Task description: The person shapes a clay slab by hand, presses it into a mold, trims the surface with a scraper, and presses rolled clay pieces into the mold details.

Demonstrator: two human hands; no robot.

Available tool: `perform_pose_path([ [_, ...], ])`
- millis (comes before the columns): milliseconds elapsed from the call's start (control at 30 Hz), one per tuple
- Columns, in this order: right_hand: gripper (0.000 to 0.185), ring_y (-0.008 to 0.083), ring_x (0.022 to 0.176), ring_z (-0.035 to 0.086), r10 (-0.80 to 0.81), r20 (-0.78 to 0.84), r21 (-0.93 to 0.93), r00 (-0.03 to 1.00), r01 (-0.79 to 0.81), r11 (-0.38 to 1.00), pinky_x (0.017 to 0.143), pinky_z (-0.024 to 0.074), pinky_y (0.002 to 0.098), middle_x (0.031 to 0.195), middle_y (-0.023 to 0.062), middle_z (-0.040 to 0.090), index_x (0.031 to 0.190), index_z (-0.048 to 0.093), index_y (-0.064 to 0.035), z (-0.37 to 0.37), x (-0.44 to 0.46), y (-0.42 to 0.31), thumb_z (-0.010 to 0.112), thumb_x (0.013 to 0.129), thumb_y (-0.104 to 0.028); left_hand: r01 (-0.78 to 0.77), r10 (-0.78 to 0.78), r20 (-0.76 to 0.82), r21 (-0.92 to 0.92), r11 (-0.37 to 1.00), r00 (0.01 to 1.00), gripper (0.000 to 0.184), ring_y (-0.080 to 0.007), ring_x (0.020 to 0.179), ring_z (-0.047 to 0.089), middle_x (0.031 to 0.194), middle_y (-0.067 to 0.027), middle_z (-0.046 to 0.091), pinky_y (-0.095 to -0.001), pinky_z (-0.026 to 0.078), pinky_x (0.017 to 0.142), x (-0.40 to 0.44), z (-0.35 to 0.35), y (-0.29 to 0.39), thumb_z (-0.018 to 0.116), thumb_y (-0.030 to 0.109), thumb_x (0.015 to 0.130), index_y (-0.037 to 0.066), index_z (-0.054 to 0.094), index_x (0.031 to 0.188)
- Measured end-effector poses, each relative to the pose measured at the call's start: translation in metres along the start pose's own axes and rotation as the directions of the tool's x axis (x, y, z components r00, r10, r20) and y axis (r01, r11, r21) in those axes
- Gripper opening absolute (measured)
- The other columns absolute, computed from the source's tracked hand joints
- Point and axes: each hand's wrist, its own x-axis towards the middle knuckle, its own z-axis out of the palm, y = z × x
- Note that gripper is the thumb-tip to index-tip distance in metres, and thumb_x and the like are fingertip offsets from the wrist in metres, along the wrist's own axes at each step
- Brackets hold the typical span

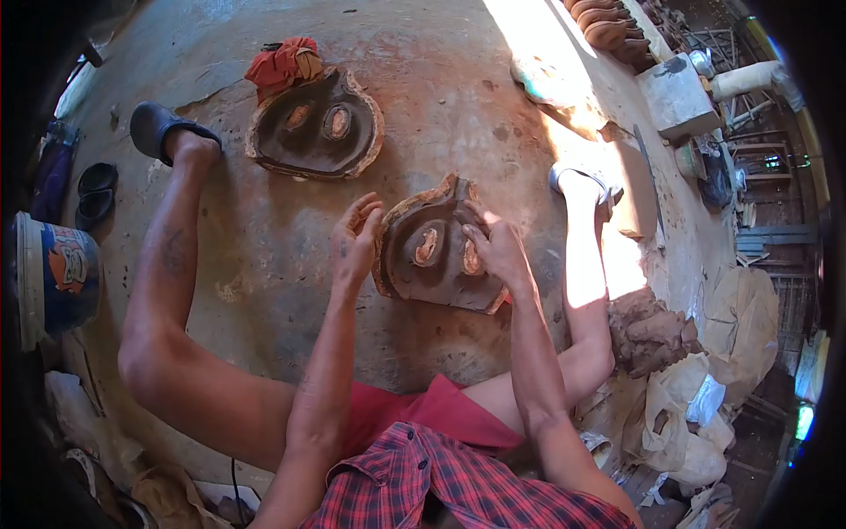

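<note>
Between my legs on the floor lies a mold [441, 282] with a rough tan rim, dark clay lining and two oval raised parts. My right hand [496, 242] is on its upper right part, fingers bent over the dark clay; whether they pinch a piece is too small to tell. My left hand [359, 234] is beside its left rim, fingers apart and holding nothing. A second similar mold [317, 159] lies farther up and to the left, with a crumpled red cloth [284, 63] against its top edge.
A labelled bucket [62, 282] and dark clogs [95, 194] are at the left. On the right are a clay heap [652, 333], crumpled bags [679, 414], a pale block [677, 95] and stacked brown pieces [608, 28]. My feet rest on the concrete floor [423, 88].
</note>
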Motion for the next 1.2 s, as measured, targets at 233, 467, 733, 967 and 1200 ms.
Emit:
perform_pose_path([
  [233, 0.046, 0.0341, 0.125, 0.056, -0.401, -0.133, -0.041, 0.906, 0.400, 0.916, 0.111, 0.0428, 0.0423, 0.136, 0.0209, 0.059, 0.143, 0.063, -0.0025, 0.064, -0.065, -0.116, 0.065, 0.099, -0.012, 0.158, -0.018, 0.198, -0.722, 0.673, 0.980, 0.080, -0.0313, 0.155, 0.034, 0.164, -0.0192, 0.040, -0.0474, 0.029, 0.125, -0.025, 0.062, 0.063, 0.041, 0.064, 0.107, 0.012, 0.026, 0.166],
  [467, 0.056, 0.0335, 0.136, 0.043, -0.223, -0.509, 0.190, 0.831, 0.361, 0.913, 0.117, 0.0347, 0.0426, 0.147, 0.0245, 0.044, 0.150, 0.046, -0.0003, 0.025, -0.044, -0.095, 0.059, 0.101, -0.024, -0.205, 0.349, 0.518, -0.314, 0.927, 0.781, 0.100, -0.0264, 0.163, 0.005, 0.176, -0.0132, 0.011, -0.0433, 0.012, 0.130, -0.059, 0.076, 0.076, 0.036, 0.074, 0.103, 0.001, 0.014, 0.168],
  [733, 0.075, 0.0327, 0.150, 0.025, -0.303, -0.572, 0.175, 0.762, 0.474, 0.863, 0.124, 0.0239, 0.0430, 0.161, 0.0292, 0.024, 0.159, 0.024, 0.0027, 0.019, -0.065, -0.126, 0.051, 0.103, -0.040, -0.196, 0.375, 0.632, -0.336, 0.921, 0.678, 0.135, -0.0292, 0.162, 0.010, 0.176, -0.0154, 0.007, -0.0472, 0.011, 0.130, -0.078, 0.089, 0.132, 0.018, 0.102, 0.079, 0.002, 0.006, 0.168],
  [967, 0.089, 0.0380, 0.152, 0.035, -0.337, -0.426, 0.071, 0.840, 0.402, 0.913, 0.126, 0.0256, 0.0461, 0.165, 0.0356, 0.024, 0.163, 0.017, 0.0051, 0.052, -0.035, -0.072, 0.048, 0.104, -0.054, -0.134, 0.382, 0.551, -0.436, 0.890, 0.742, 0.098, -0.0287, 0.153, 0.033, 0.173, -0.0171, 0.022, -0.0425, 0.028, 0.125, -0.078, 0.100, 0.137, 0.034, 0.070, 0.103, -0.001, 0.014, 0.167],
  [1200, 0.059, 0.0325, 0.130, 0.058, -0.305, -0.694, 0.040, 0.652, 0.458, 0.888, 0.112, 0.0437, 0.0428, 0.146, 0.0244, 0.053, 0.150, 0.045, 0.0074, -0.001, -0.082, -0.130, 0.056, 0.097, -0.016, -0.048, 0.310, 0.292, -0.653, 0.756, 0.905, 0.070, -0.0308, 0.129, 0.063, 0.157, -0.0217, 0.050, -0.0433, 0.043, 0.116, -0.065, 0.117, 0.155, 0.058, 0.031, 0.108, -0.002, 0.030, 0.162],
])
